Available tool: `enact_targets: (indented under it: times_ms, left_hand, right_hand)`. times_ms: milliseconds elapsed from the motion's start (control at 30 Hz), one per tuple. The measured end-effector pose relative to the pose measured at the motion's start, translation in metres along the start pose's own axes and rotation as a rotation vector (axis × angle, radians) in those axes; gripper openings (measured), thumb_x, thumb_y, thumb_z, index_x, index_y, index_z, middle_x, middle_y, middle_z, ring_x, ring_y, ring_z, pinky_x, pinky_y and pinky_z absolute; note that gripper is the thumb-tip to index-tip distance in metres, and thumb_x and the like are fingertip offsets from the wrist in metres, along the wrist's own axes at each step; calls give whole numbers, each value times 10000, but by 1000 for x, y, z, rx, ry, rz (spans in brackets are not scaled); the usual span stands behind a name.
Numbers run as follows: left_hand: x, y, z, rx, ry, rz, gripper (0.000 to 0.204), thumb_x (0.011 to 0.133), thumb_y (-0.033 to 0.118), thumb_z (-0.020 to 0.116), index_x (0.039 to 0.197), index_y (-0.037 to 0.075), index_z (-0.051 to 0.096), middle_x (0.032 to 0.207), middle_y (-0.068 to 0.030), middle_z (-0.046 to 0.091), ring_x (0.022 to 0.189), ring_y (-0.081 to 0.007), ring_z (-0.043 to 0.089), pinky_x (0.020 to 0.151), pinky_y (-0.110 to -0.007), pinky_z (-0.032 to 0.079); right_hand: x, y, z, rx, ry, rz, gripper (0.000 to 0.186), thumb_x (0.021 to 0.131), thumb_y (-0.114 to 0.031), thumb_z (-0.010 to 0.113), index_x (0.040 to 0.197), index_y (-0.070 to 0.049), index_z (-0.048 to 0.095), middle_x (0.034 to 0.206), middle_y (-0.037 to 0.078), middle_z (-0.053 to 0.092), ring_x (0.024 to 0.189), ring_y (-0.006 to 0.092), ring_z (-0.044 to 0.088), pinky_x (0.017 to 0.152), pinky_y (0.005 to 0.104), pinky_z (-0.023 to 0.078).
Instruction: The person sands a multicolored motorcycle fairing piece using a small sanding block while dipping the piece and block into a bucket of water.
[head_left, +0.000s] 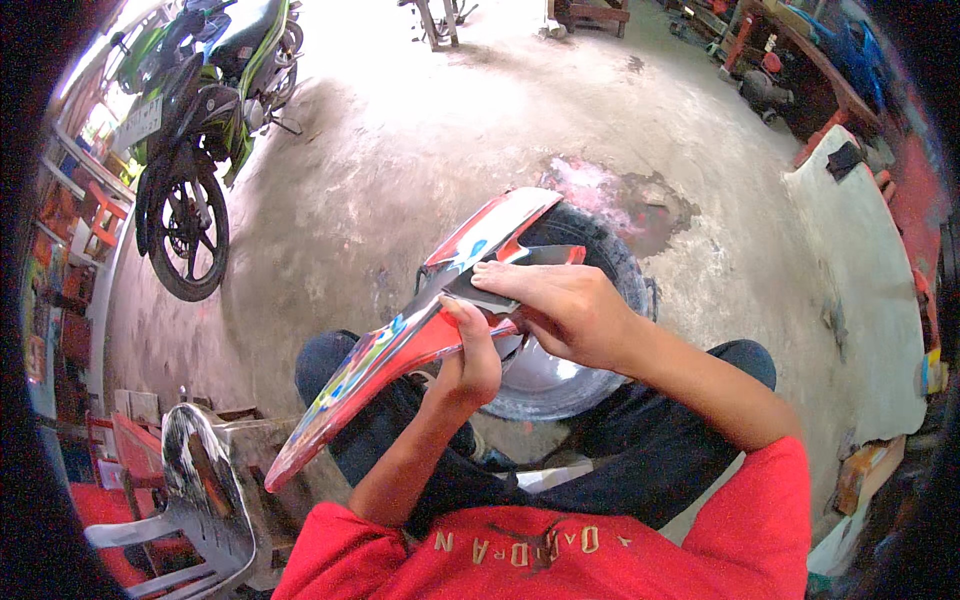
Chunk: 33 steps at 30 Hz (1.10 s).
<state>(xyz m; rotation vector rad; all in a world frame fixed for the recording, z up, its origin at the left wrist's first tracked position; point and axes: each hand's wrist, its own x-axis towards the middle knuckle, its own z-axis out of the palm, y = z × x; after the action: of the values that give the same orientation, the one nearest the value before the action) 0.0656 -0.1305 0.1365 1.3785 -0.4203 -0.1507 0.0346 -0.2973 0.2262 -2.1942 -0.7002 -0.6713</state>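
A long, pointed motorcycle fairing panel (375, 375), red and white with blue and yellow graphics, slants over my lap above a round basin. My left hand (472, 368) grips its lower edge, the thumb on the face and the other fingers hidden behind. My right hand (570, 308) is closed near the panel's wider end, its fingertips pressing a dark grey sheet (462, 292), which looks like sandpaper, against the surface. Below, the dark-rimmed basin (530, 408) holds what looks like water with a bright reflection. It stands between my bent legs, partly covered by the panel and right hand.
A green and black motorcycle (195, 130) is parked at the far left. Near left stands a worn white plastic chair (215, 510). A wooden bench (820, 60) is at the far right, with a large pale panel (860, 290) nearer. A wet, pinkish stain (610, 200) marks the concrete beyond the basin.
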Motion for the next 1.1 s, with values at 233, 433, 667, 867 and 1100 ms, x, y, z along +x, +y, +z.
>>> enact_targets:
  times_ms: [233, 433, 667, 867, 1100]
  left_hand:
    - [-6, -11, -7, 91, 20, -48, 493, 1098, 429, 260, 1084, -20, 465, 984, -86, 497, 917, -154, 482, 833, -354, 449]
    - [-1, -11, -5, 4, 5, -183, 474, 1102, 399, 278, 1034, -29, 470, 867, -50, 473, 824, -155, 457, 753, -341, 424]
    - [7, -6, -23, -204, -34, -384, 1068, 884, 831, 21, 1546, 22, 244, 1551, -123, 369, 1429, -267, 366, 1201, -452, 274]
    - [-1, 34, 5, -10, 54, -139, 774, 1033, 644, 169, 1327, -38, 387, 1212, -115, 493, 1104, -186, 484, 994, -322, 389]
    - [9, 12, -15, -57, 33, -197, 1007, 942, 789, 106, 1587, 23, -1, 1639, -141, 176, 1490, -276, 248, 1230, -457, 195]
  right_hand:
    - [3, 11, -2, 8, -44, 80, 516, 787, 67, 614, 1283, -74, 639, 1107, 170, 717, 995, 324, 717, 847, 378, 577]
    - [7, 37, -15, -132, -244, 426, 527, 790, 75, 600, 1292, -83, 637, 1093, 182, 714, 967, 319, 723, 836, 387, 564]
    - [-2, 18, 0, 24, -79, 175, 552, 776, 90, 627, 1298, -91, 629, 1197, 199, 679, 1050, 343, 694, 877, 395, 562]
    - [-13, 7, 12, -54, 70, -57, 548, 754, 94, 621, 1284, -40, 619, 1183, 193, 689, 1012, 317, 713, 856, 400, 570]
    - [-10, -3, 16, -42, 62, 26, 554, 773, 55, 656, 1309, -76, 610, 1230, 164, 678, 1089, 331, 687, 915, 394, 563]
